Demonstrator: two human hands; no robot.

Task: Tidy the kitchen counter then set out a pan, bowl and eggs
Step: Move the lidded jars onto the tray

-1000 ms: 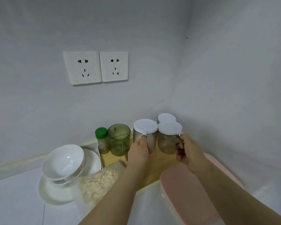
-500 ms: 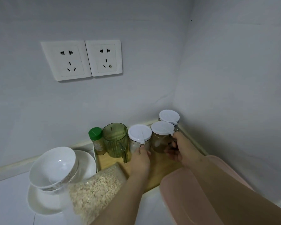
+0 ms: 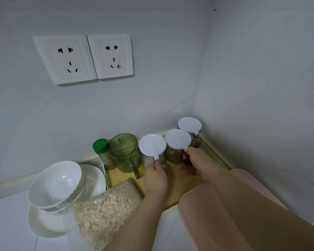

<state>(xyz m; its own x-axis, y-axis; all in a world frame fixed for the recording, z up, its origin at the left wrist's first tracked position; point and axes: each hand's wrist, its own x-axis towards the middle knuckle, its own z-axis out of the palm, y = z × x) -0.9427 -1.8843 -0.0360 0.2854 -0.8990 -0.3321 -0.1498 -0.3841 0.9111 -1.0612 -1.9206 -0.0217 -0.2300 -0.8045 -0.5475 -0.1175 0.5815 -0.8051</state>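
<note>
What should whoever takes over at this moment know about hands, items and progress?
Hands: left hand pinches the handle of the left white-lidded jar; right hand grips the handle of the middle jar.
Both jars sit at the back of the wooden tray, third jar in the corner.
Stacked white bowls at left.
Tidying underway; pan and eggs not in view, nothing set out.

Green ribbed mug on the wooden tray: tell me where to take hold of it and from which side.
Grip the mug by its handle, which points toward the person. Come in from that front side: the green-capped bottle crowds its left, a white-lidded jar held by the left hand its right, and the wall stands behind.
</note>
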